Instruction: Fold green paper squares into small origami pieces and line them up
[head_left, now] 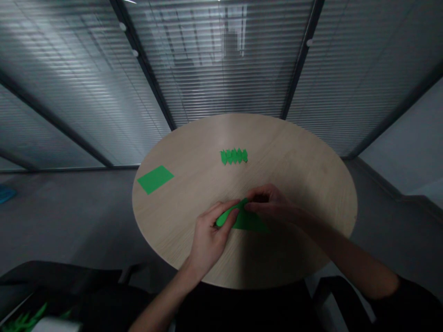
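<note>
Round wood-veneer worktop (pixel 294 175), near edge: left hand (pixel 209 240) curls around rolled green paper (pixel 226 216), right hand (pixel 268 205) pinches its far end, hands together, probably holding the roll tight. Fingers hide that end. Green sheet (pixel 251 222) runs under the hands, partly hidden. Farther out: pleated green strip (pixel 234 156), flat green rectangle (pixel 155 179), slatted blinds (pixel 224 69).

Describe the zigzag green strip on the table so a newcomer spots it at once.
On the round wooden table, past the left hand and right hand, near the centre, lies a green paper strip. Its diamond-like points set it apart from the plain green rectangle.
</note>
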The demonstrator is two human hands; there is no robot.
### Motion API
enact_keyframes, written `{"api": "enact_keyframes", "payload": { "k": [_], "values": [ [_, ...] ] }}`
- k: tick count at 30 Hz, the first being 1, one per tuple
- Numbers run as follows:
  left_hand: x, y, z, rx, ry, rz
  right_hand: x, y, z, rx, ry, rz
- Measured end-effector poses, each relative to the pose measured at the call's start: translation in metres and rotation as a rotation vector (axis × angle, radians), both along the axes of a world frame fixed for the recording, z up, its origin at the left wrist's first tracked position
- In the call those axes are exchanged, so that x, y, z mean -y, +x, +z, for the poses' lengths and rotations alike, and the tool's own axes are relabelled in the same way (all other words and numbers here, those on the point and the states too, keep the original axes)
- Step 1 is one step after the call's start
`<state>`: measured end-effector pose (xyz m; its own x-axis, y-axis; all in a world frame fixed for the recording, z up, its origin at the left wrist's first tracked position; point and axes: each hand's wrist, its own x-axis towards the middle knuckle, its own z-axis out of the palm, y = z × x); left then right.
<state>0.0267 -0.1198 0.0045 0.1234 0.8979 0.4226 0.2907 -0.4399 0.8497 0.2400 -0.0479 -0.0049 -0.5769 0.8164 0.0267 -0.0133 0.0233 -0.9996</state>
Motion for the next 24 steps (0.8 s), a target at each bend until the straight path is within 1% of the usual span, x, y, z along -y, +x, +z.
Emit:
{"api": "enact_keyframes", "payload": {
  "k": [5,11,17,24],
  "values": [
    [0.0000,0.0000,0.0010,-0.019,0.001,0.008,-0.0001,-0.0004,-0.0006,0.004,0.005,-0.017],
    [0.0004,0.0003,0.0019,-0.018,-0.001,-0.003,0.0001,0.0002,0.0005,0.011,0.007,-0.005],
    [0.0003,0.0001,0.0022,-0.011,0.003,0.005,-0.0002,0.0012,0.0005,0.036,0.065,-0.025],
    [0.0003,-0.0002,0.0023,-0.022,0.019,0.017,-0.0005,0.0009,-0.0003,0.037,0.078,-0.012]
  ]
}}
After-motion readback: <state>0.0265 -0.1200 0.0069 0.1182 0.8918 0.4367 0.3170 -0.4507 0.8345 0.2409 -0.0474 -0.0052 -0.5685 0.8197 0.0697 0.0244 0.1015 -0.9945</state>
